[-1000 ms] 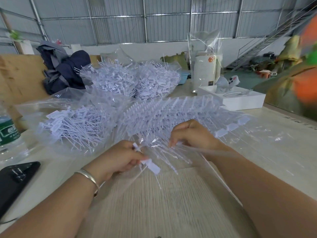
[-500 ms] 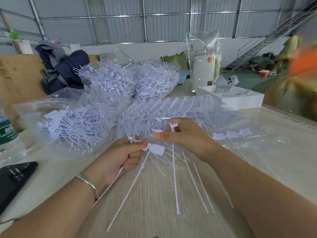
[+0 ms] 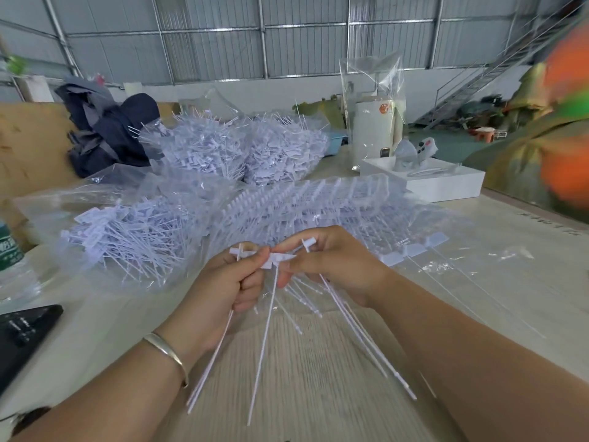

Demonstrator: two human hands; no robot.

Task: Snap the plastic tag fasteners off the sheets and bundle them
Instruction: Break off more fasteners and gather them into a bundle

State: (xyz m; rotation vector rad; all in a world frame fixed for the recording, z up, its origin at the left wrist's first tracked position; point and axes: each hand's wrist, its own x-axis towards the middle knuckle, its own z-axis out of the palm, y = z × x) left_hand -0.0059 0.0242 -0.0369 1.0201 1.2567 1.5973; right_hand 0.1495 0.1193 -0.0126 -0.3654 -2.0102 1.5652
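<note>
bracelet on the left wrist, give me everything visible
The bracelet is a thin, plain band, silver-coloured and metallic-looking, with no visible stones or markings. It sits snug around the left wrist just behind the left hand, slanting across the forearm. Only its upper arc shows; no clasp is visible. It touches nothing but skin.
</note>
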